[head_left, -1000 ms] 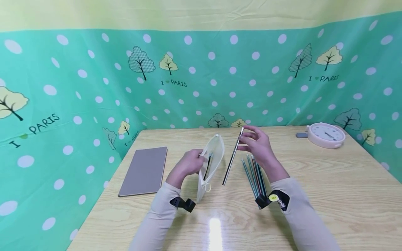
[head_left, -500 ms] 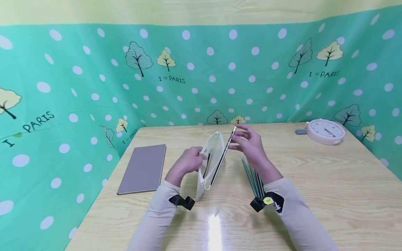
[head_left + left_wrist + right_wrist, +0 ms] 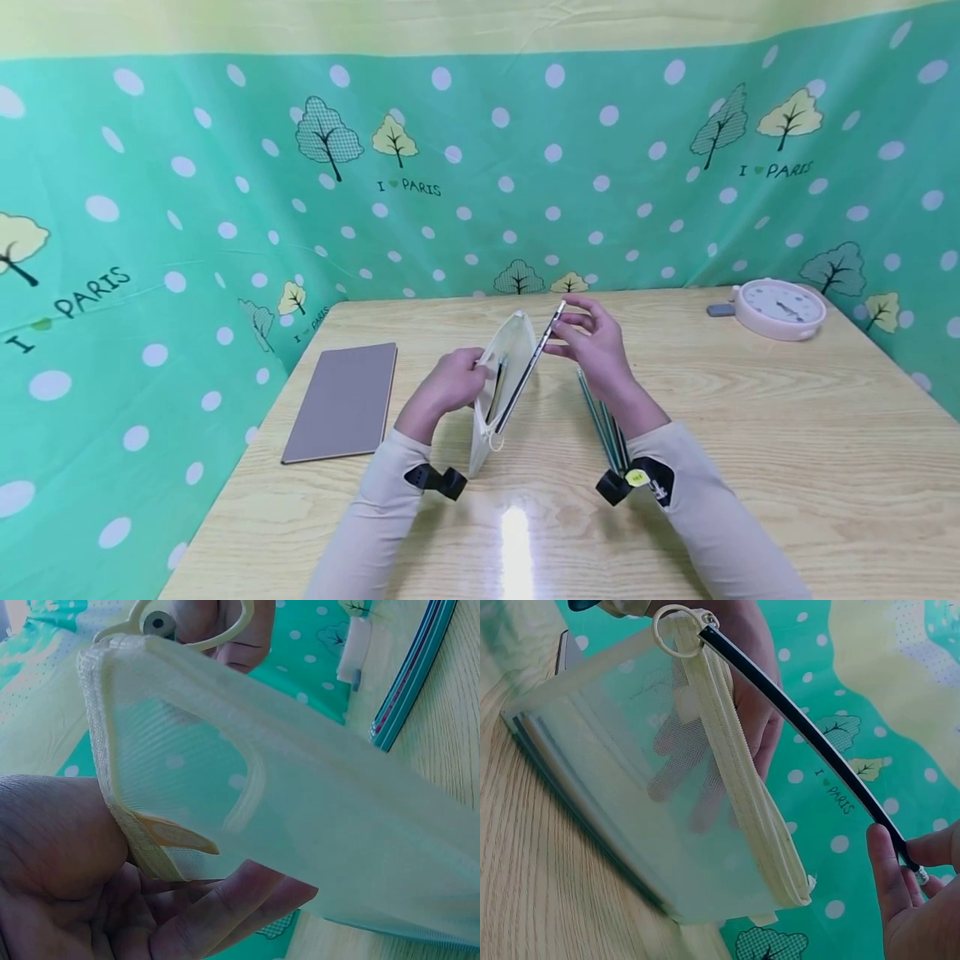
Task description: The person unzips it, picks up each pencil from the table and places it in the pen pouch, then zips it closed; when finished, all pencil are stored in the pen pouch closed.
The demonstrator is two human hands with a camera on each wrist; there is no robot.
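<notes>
A person's two hands work above a wooden counter (image 3: 712,408), both grasping something. The left hand (image 3: 452,382) grips the near-left edge of a pale, see-through mesh pouch (image 3: 517,343), fingers bent around its fabric, holding it tilted with the zipped mouth spread apart. The right hand (image 3: 596,346) pinches a dark pencil (image 3: 529,369) with pale stripes near its whitish upper end, between thumb and fingers. This pencil slants down to the left across the pouch's mouth, its lower end beside the zipper's round pull ring (image 3: 656,634); whether that end lies just inside the opening or in front of it is hard to tell. Inside the pouch, more pencils (image 3: 496,390) show through the opening, leaning lengthwise. Below the right forearm, a small bundle of loose pencils (image 3: 602,427), teal and dark, lies on the counter, partly covered by the wrist. Each arm wears a pale sleeve (image 3: 367,521) and a small black wrist camera (image 3: 452,483). Farther out, a closed grey notebook (image 3: 343,404) lies flat to the left. At the far right, a round pink-rimmed clock (image 3: 780,308) lies face up, with a small grey object (image 3: 721,310) just beside it. Behind everything hangs a green curtain (image 3: 555,221) with white dots, trees and the words "I PARIS" around a heart.
</notes>
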